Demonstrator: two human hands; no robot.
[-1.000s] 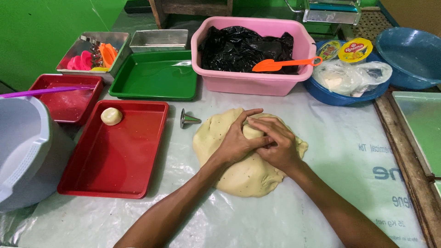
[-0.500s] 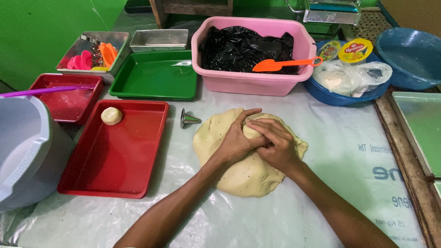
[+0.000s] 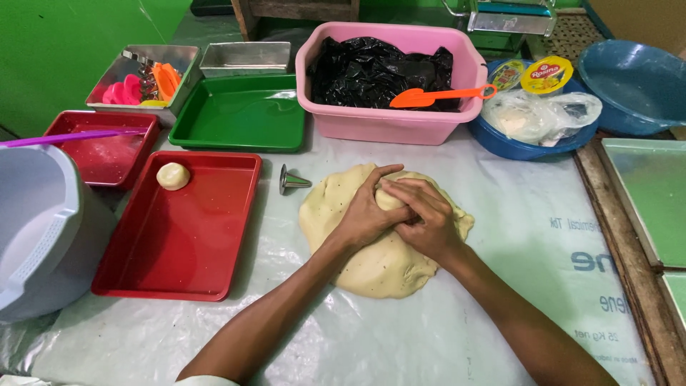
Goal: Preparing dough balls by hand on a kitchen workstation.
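Note:
A large flat mass of pale speckled dough [image 3: 371, 261] lies on a plastic-covered table. My left hand [image 3: 368, 214] and my right hand [image 3: 427, 218] meet at its top middle, fingers curled together around a raised lump of the dough. A small metal cone [image 3: 291, 180] lies just left of the dough. One small dough ball [image 3: 173, 176] sits in the far left corner of a red tray [image 3: 193, 243].
A pink tub [image 3: 400, 118] with black plastic and an orange scoop [image 3: 436, 95] stands behind the dough. Green tray [image 3: 239, 114], small red tray [image 3: 100, 154], metal tins, grey bucket [image 3: 36, 229] at left. Blue bowls [image 3: 629, 64] and green trays [image 3: 647, 193] at right.
My hands stay on the same lump of dough; the fingers have shifted only slightly. Nothing else has moved.

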